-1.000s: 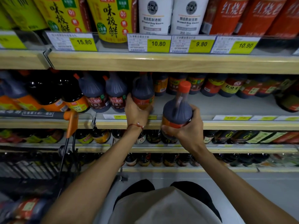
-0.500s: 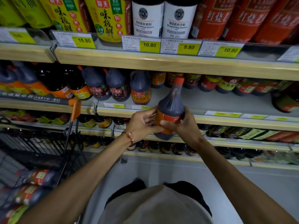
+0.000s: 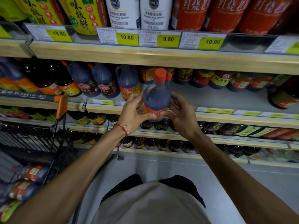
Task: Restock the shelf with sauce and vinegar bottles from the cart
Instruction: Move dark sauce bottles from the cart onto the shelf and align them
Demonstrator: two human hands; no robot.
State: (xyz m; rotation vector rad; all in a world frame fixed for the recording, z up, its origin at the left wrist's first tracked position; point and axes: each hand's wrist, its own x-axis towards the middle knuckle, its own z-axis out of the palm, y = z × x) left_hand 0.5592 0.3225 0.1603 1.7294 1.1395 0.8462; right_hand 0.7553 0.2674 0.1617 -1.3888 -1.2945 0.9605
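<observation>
Restocking looked partway done to me: left hand (image 3: 134,113) and right hand (image 3: 181,117) clasped an orange-capped soy sauce bottle (image 3: 157,97) upright at the front edge of the middle shelf (image 3: 210,97), not yet set down; more bottles (image 3: 32,173) lay in the cart (image 3: 32,143) left of that shelf.

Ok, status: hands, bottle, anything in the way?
Left hand and right hand both hold sauce bottle. Upright, at middle shelf front edge. Orange-capped bottle just behind; bare shelf to its right.
</observation>
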